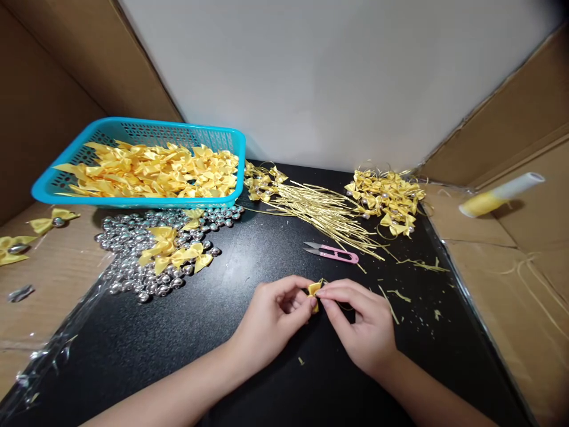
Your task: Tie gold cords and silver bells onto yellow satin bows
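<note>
Between my two hands is a small yellow ribbon bow (314, 289), partly covered by the fingers. My left hand (278, 311) pinches the bow from the left. My right hand (360, 323) has thumb and forefinger closed at the bow's right edge, where a thin gold cord (323, 281) loops out; how much of it lies in the fingertips is hidden. Just beyond the hands lie pink thread snips (333, 253), blades pointing left. A bundle of cut gold cords (320, 210) is spread behind them.
A blue basket (242, 148) full of yellow bows stands back left. Silver beads (142, 281) with several bows on top lie before it. Finished-looking bows with beads (389, 198) are heaped back right. A yellow-white tube (502, 194) lies on cardboard at right. Cord scraps (427, 265) litter the black tabletop (249, 385).
</note>
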Demonstrator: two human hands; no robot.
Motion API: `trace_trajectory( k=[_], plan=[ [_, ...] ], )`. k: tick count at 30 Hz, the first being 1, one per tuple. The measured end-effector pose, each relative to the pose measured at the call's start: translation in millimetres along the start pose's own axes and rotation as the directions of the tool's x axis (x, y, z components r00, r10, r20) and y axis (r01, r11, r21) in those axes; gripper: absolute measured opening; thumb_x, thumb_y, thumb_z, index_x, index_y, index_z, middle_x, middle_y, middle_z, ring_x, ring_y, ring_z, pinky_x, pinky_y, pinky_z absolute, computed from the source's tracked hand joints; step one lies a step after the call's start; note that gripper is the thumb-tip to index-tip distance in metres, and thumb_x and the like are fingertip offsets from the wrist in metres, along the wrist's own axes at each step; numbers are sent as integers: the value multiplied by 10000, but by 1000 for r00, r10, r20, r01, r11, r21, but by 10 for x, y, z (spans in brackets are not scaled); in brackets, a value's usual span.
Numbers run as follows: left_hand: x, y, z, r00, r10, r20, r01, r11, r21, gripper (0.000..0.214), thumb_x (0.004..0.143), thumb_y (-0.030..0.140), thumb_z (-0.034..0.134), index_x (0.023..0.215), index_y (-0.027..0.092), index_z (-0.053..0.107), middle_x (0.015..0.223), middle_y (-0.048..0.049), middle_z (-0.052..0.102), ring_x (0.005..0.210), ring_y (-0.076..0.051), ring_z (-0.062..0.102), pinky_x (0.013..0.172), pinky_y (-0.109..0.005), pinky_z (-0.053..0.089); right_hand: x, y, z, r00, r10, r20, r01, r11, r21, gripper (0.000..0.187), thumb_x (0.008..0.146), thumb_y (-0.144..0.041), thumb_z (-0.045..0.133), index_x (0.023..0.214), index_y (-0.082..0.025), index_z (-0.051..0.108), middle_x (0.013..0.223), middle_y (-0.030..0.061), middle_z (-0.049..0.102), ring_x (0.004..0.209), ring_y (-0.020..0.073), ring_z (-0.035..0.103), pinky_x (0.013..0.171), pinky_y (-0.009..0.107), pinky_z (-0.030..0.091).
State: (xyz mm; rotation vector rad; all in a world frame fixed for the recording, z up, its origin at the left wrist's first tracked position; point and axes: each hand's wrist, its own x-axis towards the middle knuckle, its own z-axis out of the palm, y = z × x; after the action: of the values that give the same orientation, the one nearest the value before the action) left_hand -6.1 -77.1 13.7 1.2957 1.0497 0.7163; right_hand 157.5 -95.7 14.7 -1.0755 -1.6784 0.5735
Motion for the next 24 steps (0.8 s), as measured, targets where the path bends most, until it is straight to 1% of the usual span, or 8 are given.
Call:
trace_trajectory(
  k=[5, 10, 16, 24],
  plan=[
    [-8, -13, 10, 1000, -18, -14, 17, 999, -36, 176, 819, 259, 628, 923, 141, 707, 663, -4, 616, 597, -105, 526, 588, -214, 443, -1, -4, 5, 1000, -11, -10, 11, 1000, -13, 208, 797, 4, 586, 847, -166, 696, 781, 43, 716, 718, 139, 684, 692, 227, 562],
    [6, -23, 13, 999, -31, -22, 30, 999, -27, 192, 816, 272, 630, 921, 136, 716, 682, -19, 638, 611, -115, 542, 596, -221, 446, -21, -6, -3, 1000, -16, 2, 16, 999, -33, 226, 803, 4, 577, 865, -178, 696, 788, 42, 719, 716, 148, 687, 683, 244, 569],
    [9, -8, 10, 999, -40, -23, 39, 999, -36, 204, 810, 275, 634, 927, 130, 717, 698, -32, 657, 621, -123, 553, 605, -225, 455, -18, 12, 5, 1000, -7, -22, 7, 1000, -23, 212, 801, -3, 589, 853, -178, 696, 777, 39, 717, 708, 143, 685, 681, 241, 573],
    [5, 7, 14, 999, -31, -16, 31, 999, -30, 213, 802, 276, 635, 925, 123, 717, 704, -39, 660, 626, -128, 555, 616, -237, 466, -5, 1, 27, 1000, -17, -18, 16, 999, -52, 205, 810, -17, 584, 851, -181, 701, 770, 45, 722, 698, 157, 695, 662, 251, 581]
  ],
)
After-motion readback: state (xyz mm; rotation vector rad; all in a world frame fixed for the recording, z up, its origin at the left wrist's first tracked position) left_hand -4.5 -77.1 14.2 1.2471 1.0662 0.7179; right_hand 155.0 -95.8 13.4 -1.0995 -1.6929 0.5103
